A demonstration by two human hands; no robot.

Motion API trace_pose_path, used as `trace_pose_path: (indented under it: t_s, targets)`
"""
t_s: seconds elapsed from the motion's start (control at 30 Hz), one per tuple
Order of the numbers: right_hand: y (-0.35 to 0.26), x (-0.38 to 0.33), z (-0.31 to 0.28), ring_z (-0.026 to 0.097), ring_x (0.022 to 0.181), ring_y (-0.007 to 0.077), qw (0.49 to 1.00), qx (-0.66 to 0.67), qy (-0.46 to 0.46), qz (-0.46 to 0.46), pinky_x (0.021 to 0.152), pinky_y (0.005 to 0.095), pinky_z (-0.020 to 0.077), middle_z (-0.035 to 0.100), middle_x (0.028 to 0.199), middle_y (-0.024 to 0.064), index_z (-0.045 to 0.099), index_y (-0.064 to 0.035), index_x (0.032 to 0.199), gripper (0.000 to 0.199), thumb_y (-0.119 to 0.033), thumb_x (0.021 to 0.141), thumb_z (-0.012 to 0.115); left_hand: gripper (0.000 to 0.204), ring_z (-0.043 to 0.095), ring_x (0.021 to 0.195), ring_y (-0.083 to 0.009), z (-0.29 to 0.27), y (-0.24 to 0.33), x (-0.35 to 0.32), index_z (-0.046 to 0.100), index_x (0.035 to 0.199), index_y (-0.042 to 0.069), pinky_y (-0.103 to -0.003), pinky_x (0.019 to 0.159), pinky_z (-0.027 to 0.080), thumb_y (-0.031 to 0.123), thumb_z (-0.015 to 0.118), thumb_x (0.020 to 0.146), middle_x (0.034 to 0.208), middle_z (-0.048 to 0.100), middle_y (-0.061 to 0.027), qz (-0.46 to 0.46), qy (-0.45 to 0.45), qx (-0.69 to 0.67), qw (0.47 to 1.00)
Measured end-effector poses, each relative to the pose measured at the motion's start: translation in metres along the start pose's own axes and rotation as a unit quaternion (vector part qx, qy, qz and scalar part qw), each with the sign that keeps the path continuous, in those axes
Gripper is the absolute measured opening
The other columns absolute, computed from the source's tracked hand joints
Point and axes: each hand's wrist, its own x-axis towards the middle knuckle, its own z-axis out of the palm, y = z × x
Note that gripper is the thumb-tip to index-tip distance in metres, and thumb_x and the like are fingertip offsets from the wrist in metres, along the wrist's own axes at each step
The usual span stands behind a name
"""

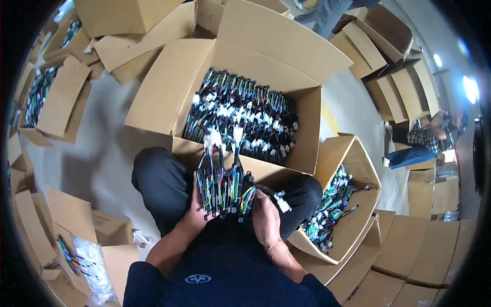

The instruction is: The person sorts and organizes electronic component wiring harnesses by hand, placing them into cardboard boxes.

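Between my two hands, above my lap, I grip a bundle of wire harnesses, thin black strips with coloured wires and white connectors sticking up. My left hand closes on the bundle's left side. On its right side my right hand is wrapped, with one white connector dangling beside it. Most fingertips are hidden behind the bundle. Just beyond stands a large open cardboard box, in which rows of similar wire harnesses are packed upright and close together.
A smaller tilted carton at my right knee holds loosely heaped harnesses. Open boxes with more harnesses stand at left, and one with bubble wrap lies near left. Closed cartons line the right. Another person is at far right.
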Motion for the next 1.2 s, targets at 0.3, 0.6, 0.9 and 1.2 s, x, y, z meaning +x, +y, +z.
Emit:
trace_pose_path:
  t_s: [0.3, 0.6, 0.9, 1.2]
  targets:
    - [-0.04, -0.007, 0.023, 0.058, 0.114, 0.0112, 0.991, 0.025, 0.089, -0.096, 0.102, 0.027, 0.0433, 0.066, 0.128, 0.003, 0.06, 0.0006, 0.136, 0.034, -0.01, 0.104, 0.061, 0.084, 0.069, 0.111, -0.0297, 0.029, -0.002, 0.032, 0.057, 0.139, 0.006, -0.049, 0.099, 0.055, 0.076, 0.044, 0.094, 0.125, 0.069, -0.0151, 0.016, -0.031, 0.015, 0.999]
    - [-0.051, 0.01, 0.019, 0.052, 0.13, 0.0183, 0.964, -0.242, -0.012, -0.107, 0.112, 0.0339, 0.0397, 0.058, 0.142, 0.0115, 0.042, 0.0058, 0.151, 0.051, -0.017, 0.106, 0.052, 0.088, 0.061, 0.127, -0.0299, -0.009, 0.005, 0.012, 0.048, 0.15, 0.009, -0.049, 0.111, 0.046, 0.078, 0.027, 0.097, 0.14, 0.062, -0.0145, -0.055, 0.015, 0.092, 0.994]
    - [-0.04, 0.027, -0.009, 0.048, 0.134, 0.0216, 0.979, -0.145, -0.049, -0.138, 0.116, 0.0383, 0.0354, 0.056, 0.14, 0.0149, 0.039, 0.0087, 0.148, 0.064, -0.016, 0.098, 0.071, 0.078, 0.069, 0.111, -0.0299, 0.007, -0.011, 0.037, 0.058, 0.138, 0.007, -0.048, 0.098, 0.056, 0.072, 0.042, 0.097, 0.126, 0.069, -0.0139, -0.033, 0.027, 0.136, 0.99]
    - [-0.025, 0.023, -0.006, 0.061, 0.12, 0.0326, 0.871, -0.38, 0.181, -0.255, 0.106, 0.0407, 0.0463, 0.06, 0.129, 0.0266, 0.045, 0.0115, 0.14, 0.059, -0.009, 0.091, 0.07, 0.072, 0.072, 0.102, -0.0213, 0.041, -0.036, 0.054, 0.062, 0.131, 0.01, -0.042, 0.09, 0.059, 0.071, 0.044, 0.097, 0.12, 0.072, -0.0072, -0.041, 0.208, 0.323, 0.922]
